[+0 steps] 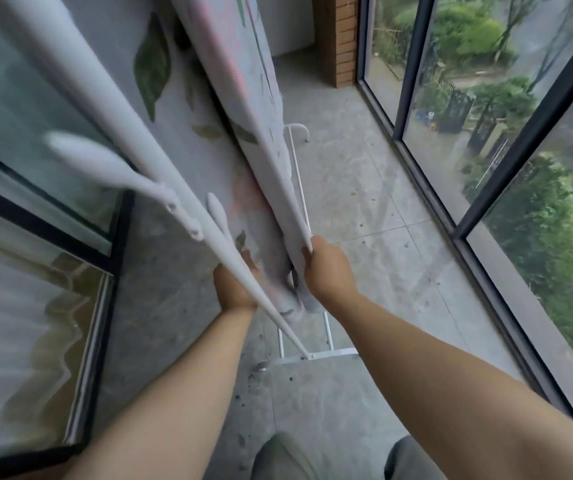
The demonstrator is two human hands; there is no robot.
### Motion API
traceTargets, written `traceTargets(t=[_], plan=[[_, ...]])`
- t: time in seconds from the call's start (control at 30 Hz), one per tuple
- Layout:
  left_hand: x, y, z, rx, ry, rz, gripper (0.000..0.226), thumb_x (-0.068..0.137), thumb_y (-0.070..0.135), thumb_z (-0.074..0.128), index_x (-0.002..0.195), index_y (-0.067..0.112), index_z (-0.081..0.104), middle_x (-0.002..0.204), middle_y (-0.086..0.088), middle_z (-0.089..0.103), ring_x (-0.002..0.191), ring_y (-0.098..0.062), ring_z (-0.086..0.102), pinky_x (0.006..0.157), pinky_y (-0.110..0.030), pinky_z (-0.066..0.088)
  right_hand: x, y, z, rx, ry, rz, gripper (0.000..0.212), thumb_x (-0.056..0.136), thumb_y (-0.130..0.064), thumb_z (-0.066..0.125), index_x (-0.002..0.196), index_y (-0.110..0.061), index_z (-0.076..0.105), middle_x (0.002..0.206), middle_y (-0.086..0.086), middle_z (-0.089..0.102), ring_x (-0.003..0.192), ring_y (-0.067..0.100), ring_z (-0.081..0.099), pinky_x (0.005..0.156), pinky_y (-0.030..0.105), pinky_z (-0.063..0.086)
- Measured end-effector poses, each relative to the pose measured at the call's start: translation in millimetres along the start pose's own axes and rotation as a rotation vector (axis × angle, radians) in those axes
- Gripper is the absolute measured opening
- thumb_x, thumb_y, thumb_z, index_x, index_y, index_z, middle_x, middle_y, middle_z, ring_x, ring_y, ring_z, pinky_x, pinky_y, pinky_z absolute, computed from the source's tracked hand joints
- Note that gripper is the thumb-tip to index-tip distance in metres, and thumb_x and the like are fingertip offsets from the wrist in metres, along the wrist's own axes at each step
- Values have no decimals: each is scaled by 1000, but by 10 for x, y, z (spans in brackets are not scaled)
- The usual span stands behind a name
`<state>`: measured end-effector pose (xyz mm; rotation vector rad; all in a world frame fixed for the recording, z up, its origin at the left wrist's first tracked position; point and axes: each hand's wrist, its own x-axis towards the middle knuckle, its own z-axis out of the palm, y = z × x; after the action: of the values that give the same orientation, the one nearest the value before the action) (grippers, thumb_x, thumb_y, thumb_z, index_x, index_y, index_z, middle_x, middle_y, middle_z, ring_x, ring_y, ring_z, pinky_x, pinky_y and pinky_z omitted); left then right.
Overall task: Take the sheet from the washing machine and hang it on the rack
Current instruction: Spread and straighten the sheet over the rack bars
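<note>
Both hands are pinching the sheet [264,98] draped on the rack [160,188]: right hand [326,268] clamped on its near edge, left hand [234,285] gripping behind a rail. Uneven tugging risks sliding it off.

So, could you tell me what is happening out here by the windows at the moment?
A person is hanging a leaf-printed sheet on a white drying rack that stands on a tiled floor beside tall windows. The sheet is already draped over the rack's rails. The right hand pinches the near edge of the fabric, while the left hand, partly hidden behind a rack bar, holds the cloth from the other side. They seem to be straightening the end.
</note>
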<state>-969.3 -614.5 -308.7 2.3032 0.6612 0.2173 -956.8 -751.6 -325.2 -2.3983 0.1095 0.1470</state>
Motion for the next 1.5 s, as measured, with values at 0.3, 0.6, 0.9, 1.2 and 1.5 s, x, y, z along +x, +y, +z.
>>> traceTargets(t=[0.3, 0.6, 0.9, 1.2, 1.5], plan=[[139, -1470, 1559, -205, 7, -5, 20, 93, 26, 65, 93, 11, 53, 89, -8, 62, 92, -26, 65, 64, -17, 34, 335, 1470, 1602, 69, 85, 10, 19, 96, -18, 42, 109, -11, 53, 91, 17, 63, 81, 38, 59, 60, 33, 37], [162, -2694, 2598, -190, -116, -47, 15, 90, 8, 65, 87, -7, 67, 94, -27, 69, 94, -40, 67, 79, -42, 52, 438, 2343, 2728, 199, 85, 20, 14, 99, -26, 44, 105, -13, 43, 84, 3, 53, 68, 22, 51, 53, 34, 35], [62, -2887, 2681, -47, -410, -85, 15, 86, 19, 64, 75, 20, 54, 80, -5, 60, 89, -32, 61, 76, -37, 51, 180, 2351, 3065, -47, -37, -8, 27, 85, 2, 36, 103, -13, 48, 82, 10, 58, 72, 32, 54, 54, 32, 35], [61, -3199, 2686, 95, -408, 9, 7, 90, 18, 56, 89, 16, 62, 77, 10, 63, 68, -2, 56, 53, -16, 42, 17, 2423, 3431, -146, -117, -1, 21, 88, -1, 42, 100, -10, 57, 82, 9, 55, 71, 29, 44, 61, 35, 40], [9, -3236, 2729, 216, -422, 143, 20, 90, 11, 54, 86, 5, 73, 73, -2, 61, 67, -17, 52, 50, -24, 38, 22, 2527, 3507, -43, -172, 5, 24, 94, -7, 45, 101, -12, 67, 80, 8, 61, 73, 27, 48, 63, 31, 39]])
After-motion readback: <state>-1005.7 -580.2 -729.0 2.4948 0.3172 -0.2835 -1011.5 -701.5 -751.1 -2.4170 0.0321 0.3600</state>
